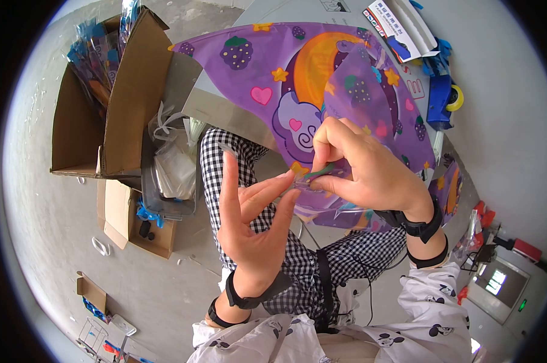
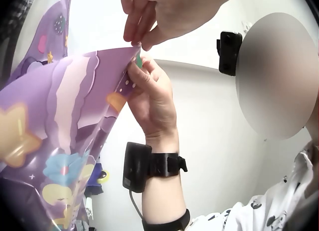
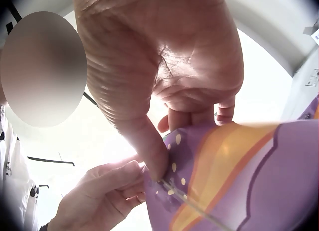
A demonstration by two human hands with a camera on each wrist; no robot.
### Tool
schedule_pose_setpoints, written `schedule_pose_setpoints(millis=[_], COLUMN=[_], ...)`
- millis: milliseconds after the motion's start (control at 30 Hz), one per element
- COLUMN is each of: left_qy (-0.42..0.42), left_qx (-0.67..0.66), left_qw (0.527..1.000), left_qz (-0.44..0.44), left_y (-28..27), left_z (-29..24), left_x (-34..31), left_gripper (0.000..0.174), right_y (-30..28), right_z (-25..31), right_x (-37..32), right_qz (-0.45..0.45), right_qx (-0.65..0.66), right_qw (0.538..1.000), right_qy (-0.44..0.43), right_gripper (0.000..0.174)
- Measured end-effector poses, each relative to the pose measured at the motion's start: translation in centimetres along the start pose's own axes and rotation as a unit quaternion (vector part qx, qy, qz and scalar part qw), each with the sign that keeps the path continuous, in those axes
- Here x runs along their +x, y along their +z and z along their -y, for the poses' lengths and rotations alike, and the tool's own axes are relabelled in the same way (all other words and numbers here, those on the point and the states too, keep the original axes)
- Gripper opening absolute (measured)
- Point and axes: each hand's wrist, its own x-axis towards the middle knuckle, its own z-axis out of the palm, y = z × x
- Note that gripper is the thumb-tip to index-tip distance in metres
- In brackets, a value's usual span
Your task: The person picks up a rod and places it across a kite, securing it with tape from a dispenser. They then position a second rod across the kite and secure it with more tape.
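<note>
A glossy purple foil sheet point(image 1: 264, 69), printed with clouds, stars, hearts and berries, spreads in front of the person. The right hand point(image 1: 373, 172) pinches its near edge between thumb and forefinger, where a bit of green shows. The left hand point(image 1: 252, 227) meets the same edge from the other side, thumb and a fingertip pinching its corner while the forefinger points up. In the left wrist view the foil sheet point(image 2: 57, 94) rises to that corner, both hands close together. A thin pale strip point(image 3: 202, 211) trails from the right thumb across the foil in the right wrist view.
Left stands a cardboard box point(image 1: 134, 78) of packaged items, beside a clear plastic bin point(image 1: 164, 199) of bags. An open small carton point(image 1: 122, 212) lies below. Back right are a white box point(image 1: 400, 27) and a blue tape dispenser point(image 1: 440, 100). A scale point(image 1: 497, 287) sits lower right.
</note>
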Motion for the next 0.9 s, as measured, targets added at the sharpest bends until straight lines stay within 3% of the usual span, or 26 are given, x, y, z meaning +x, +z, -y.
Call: schedule_pose_setpoints(millis=[300, 400, 600, 800, 900], left_qy=[-0.073, -0.050, -0.083, -0.118, -0.162], left_qx=[-0.033, -0.026, -0.049, -0.095, -0.142], left_qw=[0.997, 0.997, 0.990, 0.986, 0.973], left_qz=[0.018, 0.046, 0.104, 0.069, 0.078], left_y=[0.2, 0.2, 0.1, 0.6, -0.1], left_z=[0.1, 0.0, -0.1, 0.2, -0.1], left_x=[-0.3, 0.2, 0.6, 0.5, 0.9], left_gripper=[0.086, 0.084, 0.082, 0.083, 0.069], right_y=[0.2, 0.4, 0.4, 0.3, 0.5], right_z=[0.3, 0.2, 0.2, -0.1, 0.0], right_x=[0.1, 0.2, 0.4, 0.4, 0.2], right_qz=[0.014, 0.028, 0.048, 0.029, 0.007], right_qx=[0.004, 0.002, -0.012, 0.001, -0.013], right_qw=[1.000, 1.000, 0.999, 1.000, 1.000], right_qy=[-0.002, -0.013, -0.023, 0.004, -0.012], right_gripper=[0.036, 0.038, 0.040, 0.037, 0.034])
